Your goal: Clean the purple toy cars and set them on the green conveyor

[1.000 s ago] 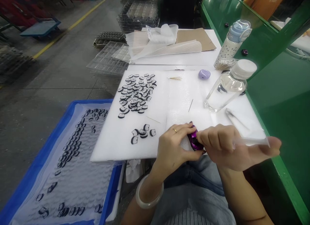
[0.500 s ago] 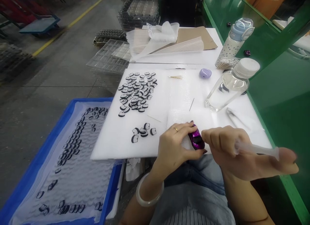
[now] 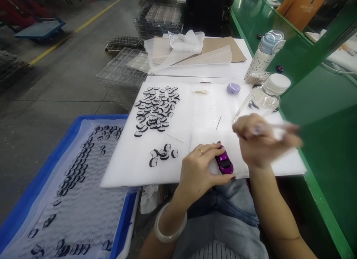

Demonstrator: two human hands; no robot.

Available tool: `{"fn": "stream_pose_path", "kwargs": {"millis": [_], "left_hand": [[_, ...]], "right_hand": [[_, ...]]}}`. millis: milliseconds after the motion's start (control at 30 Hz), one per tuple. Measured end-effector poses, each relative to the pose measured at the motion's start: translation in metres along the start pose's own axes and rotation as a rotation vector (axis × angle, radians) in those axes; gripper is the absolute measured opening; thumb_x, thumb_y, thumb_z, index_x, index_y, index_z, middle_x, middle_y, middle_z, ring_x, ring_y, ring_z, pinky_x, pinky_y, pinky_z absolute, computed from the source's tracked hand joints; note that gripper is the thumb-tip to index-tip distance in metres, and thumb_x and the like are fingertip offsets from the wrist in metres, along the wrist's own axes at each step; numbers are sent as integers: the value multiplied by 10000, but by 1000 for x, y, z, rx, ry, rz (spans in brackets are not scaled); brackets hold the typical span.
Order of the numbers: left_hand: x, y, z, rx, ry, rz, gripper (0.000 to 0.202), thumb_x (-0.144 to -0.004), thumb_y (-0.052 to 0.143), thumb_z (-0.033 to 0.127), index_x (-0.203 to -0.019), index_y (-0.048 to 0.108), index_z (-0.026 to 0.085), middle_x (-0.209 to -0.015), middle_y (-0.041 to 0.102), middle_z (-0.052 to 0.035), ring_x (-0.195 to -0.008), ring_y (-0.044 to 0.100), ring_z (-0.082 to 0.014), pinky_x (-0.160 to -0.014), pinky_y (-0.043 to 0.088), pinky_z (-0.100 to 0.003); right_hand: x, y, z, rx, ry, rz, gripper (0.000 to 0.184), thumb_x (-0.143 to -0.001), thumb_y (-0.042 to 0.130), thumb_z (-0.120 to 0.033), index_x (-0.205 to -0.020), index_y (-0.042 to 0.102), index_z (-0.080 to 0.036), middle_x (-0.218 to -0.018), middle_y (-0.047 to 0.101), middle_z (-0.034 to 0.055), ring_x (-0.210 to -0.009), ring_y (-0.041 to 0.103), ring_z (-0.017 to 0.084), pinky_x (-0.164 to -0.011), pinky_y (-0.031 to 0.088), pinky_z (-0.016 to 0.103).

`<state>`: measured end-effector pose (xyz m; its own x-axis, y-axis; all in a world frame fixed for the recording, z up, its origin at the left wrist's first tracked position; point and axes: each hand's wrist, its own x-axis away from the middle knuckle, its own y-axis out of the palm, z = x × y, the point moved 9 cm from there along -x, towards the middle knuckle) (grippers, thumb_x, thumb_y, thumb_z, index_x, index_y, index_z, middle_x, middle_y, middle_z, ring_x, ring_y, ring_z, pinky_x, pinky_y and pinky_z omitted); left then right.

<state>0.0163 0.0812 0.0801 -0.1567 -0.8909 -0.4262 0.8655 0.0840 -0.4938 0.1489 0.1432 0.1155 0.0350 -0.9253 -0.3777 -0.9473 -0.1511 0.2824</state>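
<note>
My left hand pinches a small glossy purple toy car between thumb and fingers at the table's near edge. The car has a dark window area. Raised above the table to the right of the car, my right hand is closed and smeared by motion. A translucent plastic tube, also blurred, lies in its grip; its exact kind does not show. Left of my left hand lie a few loose black-and-clear curved pieces. A larger cluster of the same pieces spreads farther back.
Behind my right hand stands a clear bottle with a white cap. Near it are cotton swabs, a dotted drinking bottle and a lilac case. A thin needle-like rod lies mid-table. A blue tray holds more pieces at left.
My right hand has moved up and away from the toy car, carrying the tube. My left hand keeps its pinch on the car. The whole view has shifted slightly.
</note>
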Motion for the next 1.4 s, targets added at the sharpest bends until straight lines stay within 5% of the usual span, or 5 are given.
{"fn": "stream_pose_path", "kwargs": {"millis": [200, 367, 500, 867, 1400], "left_hand": [[0, 1, 1, -13, 23, -14, 569, -578, 934, 388, -1055, 686, 200, -1108, 752, -84, -1025, 706, -295, -852, 611, -442], [0, 3, 0, -28, 3, -32, 481, -604, 920, 345, -989, 661, 220, -1098, 737, -53, -995, 696, -279, -808, 597, -412], [1, 4, -1, -55, 3, -47, 478, -595, 924, 378, -945, 648, 206, -1011, 728, -42, -890, 692, -250, -731, 591, -384], [2, 4, 0, -59, 30, -41, 525, -635, 905, 399, -1054, 651, 210, -1145, 733, -70, -1052, 690, -284, -836, 601, -428], [2, 4, -2, -43, -3, -41, 498, -641, 896, 417, -1040, 662, 233, -1139, 733, -58, -1055, 688, -285, -858, 596, -433]], "right_hand": [[42, -11, -60, 569, -518, 420, 129, -870, 601, -322, -959, 664, -253, -899, 610, 37, -849, 610, 211, -720, 495, 355], [24, 34, -13, 1314, -24, -188, 212, -932, 502, -187, -1056, 669, -146, -583, 611, 11, -478, 532, 149, -497, 368, 285], [-1, 32, 27, 1617, 103, -258, 216, -933, 492, -192, -963, 676, -83, -538, 586, 49, -481, 523, 180, -501, 295, 295], [52, 20, -55, 919, -222, -70, 243, -855, 653, -62, -1016, 709, -235, -865, 723, 11, -769, 674, 166, -651, 525, 290], [52, 7, -45, 588, -161, 17, 267, -829, 681, -42, -988, 729, -250, -879, 726, 9, -825, 674, 172, -700, 546, 305]]}}
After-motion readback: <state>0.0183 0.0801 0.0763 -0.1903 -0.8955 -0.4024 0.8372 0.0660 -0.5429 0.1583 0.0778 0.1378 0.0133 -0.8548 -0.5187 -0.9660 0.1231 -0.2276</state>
